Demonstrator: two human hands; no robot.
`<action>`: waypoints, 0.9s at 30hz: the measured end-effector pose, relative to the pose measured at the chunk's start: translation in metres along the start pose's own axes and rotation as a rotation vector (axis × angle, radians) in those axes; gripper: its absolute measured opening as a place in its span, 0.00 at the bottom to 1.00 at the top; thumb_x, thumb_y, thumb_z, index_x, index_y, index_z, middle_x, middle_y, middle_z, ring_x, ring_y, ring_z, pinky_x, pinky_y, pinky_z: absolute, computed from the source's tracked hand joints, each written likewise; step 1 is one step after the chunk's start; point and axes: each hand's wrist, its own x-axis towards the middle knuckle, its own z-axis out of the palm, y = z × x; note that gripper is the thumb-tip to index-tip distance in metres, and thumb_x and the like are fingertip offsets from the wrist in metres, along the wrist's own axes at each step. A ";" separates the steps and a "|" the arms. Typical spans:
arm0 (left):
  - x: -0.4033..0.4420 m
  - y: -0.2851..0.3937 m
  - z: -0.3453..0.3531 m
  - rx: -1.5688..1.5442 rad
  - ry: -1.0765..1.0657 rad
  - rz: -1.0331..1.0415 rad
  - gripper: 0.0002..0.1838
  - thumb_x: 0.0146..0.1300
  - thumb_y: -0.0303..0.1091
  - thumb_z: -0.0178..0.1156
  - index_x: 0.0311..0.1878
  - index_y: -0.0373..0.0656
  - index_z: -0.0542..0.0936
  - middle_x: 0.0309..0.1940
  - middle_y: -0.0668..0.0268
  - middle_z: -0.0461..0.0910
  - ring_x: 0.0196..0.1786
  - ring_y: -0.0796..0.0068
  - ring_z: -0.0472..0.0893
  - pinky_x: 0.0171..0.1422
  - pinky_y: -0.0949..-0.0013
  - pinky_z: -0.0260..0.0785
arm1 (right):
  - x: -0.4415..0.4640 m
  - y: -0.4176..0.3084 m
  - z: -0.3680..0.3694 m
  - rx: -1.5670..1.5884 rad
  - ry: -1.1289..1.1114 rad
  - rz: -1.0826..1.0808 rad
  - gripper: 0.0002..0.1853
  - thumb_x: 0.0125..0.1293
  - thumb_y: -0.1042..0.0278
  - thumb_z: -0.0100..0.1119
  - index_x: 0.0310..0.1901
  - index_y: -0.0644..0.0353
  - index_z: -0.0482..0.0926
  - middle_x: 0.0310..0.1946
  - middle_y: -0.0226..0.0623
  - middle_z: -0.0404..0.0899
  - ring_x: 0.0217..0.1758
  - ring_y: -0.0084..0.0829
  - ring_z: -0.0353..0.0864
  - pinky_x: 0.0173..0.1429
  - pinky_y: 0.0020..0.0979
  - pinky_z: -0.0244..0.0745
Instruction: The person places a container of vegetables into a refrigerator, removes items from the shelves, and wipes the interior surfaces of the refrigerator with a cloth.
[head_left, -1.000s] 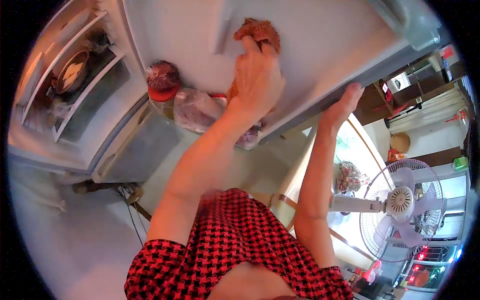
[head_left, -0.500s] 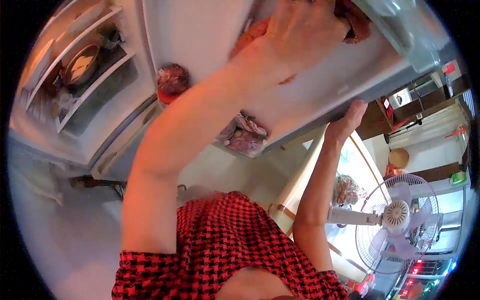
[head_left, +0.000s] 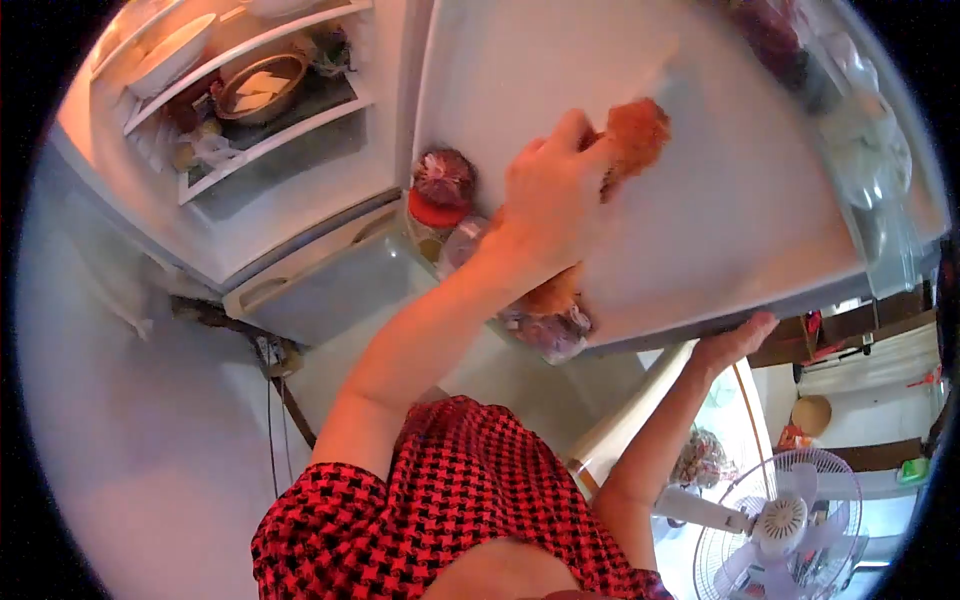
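My left hand (head_left: 555,195) is closed around an orange-brown cloth (head_left: 638,130), pressed against or just over the white inner face of the refrigerator door (head_left: 720,220). More of the cloth shows below the hand. My right hand (head_left: 738,340) is at the door's outer edge, its fingers partly hidden behind it and the thumb side showing. Beside my left forearm, a jar with a red lid (head_left: 438,207) carries a dark, wrapped bundle (head_left: 445,175). Plastic bags (head_left: 550,333) lie near the door's lower edge.
The open refrigerator has shelves holding a brown bowl (head_left: 262,88) and a white dish (head_left: 172,55). A clear drawer (head_left: 345,295) sits below. A clear door bin (head_left: 885,240) is at upper right. A standing fan (head_left: 783,525) and a light table (head_left: 735,415) are at right.
My left hand has moved down and left across the door face with the cloth. The view has shifted, showing more of the refrigerator shelves. My right hand stays at the door edge.
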 end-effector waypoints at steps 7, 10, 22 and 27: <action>0.025 -0.072 0.020 0.358 0.257 0.005 0.20 0.38 0.29 0.59 0.39 0.32 0.73 0.40 0.49 0.71 0.31 0.54 0.75 0.30 0.60 0.65 | -0.006 -0.007 0.007 0.042 0.081 0.121 0.36 0.61 0.42 0.46 0.60 0.65 0.58 0.57 0.46 0.62 0.59 0.39 0.63 0.60 0.40 0.60; 0.048 -0.084 0.024 0.380 0.326 0.062 0.18 0.38 0.28 0.59 0.37 0.32 0.73 0.35 0.46 0.72 0.30 0.53 0.75 0.30 0.58 0.66 | -0.007 -0.011 0.014 0.085 0.170 0.199 0.35 0.61 0.44 0.46 0.60 0.66 0.59 0.57 0.45 0.62 0.59 0.38 0.62 0.61 0.39 0.59; 0.082 -0.110 -0.010 0.444 0.176 0.114 0.14 0.41 0.27 0.55 0.35 0.35 0.75 0.33 0.46 0.76 0.27 0.48 0.77 0.26 0.55 0.71 | -0.006 -0.004 0.010 0.010 0.141 0.144 0.25 0.63 0.47 0.41 0.51 0.61 0.65 0.49 0.42 0.67 0.52 0.35 0.67 0.55 0.39 0.65; 0.089 -0.111 -0.027 0.343 0.131 -0.006 0.11 0.45 0.27 0.57 0.33 0.33 0.76 0.31 0.50 0.75 0.33 0.54 0.78 0.40 0.58 0.70 | -0.002 -0.001 0.009 0.060 0.062 0.101 0.32 0.62 0.45 0.43 0.58 0.63 0.60 0.54 0.41 0.64 0.56 0.34 0.64 0.59 0.37 0.60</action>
